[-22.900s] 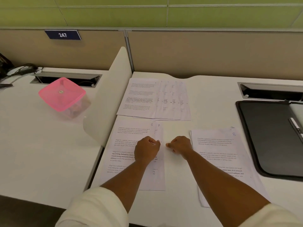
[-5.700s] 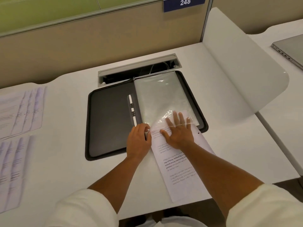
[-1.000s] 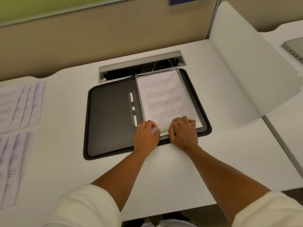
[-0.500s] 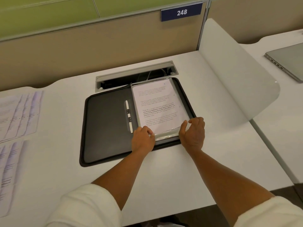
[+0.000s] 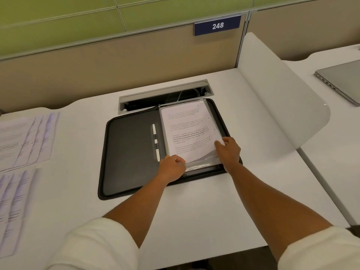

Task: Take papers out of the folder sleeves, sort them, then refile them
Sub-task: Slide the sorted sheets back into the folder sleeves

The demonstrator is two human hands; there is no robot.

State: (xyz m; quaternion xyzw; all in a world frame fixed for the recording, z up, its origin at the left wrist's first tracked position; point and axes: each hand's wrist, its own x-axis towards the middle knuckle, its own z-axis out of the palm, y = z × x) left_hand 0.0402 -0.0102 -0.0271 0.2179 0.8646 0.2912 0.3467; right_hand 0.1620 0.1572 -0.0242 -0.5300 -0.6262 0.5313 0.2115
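Since half a second ago the right hand [image 5: 227, 151] has slid from the sleeve's lower right corner up onto its right edge, fingers now curled over the printed white sheet [image 5: 188, 131] inside the clear plastic sleeve [image 5: 200, 162]; since the frame a second back it has left the sleeve's bottom edge. Left hand [image 5: 171, 168] stays put, fingers curled, pinching the sleeve's lower left corner. Sheet sits fully inside the sleeve, on the right half of the open black zip folder [image 5: 128, 152], which lies flat on the white desk [image 5: 194, 215]. White binder spine strip [image 5: 155, 142] runs down the folder's middle, just left of the sleeve. Two fanned stacks of printed papers [image 5: 27, 141] lie well apart at the desk's left edge, blurred. Grey cable tray slot [image 5: 165, 94] sits just behind the folder. Blue "248" plate [image 5: 217, 25] on the beige partition; white curved divider [image 5: 276, 106] to the right, closed grey laptop [image 5: 342, 80] beyond it.
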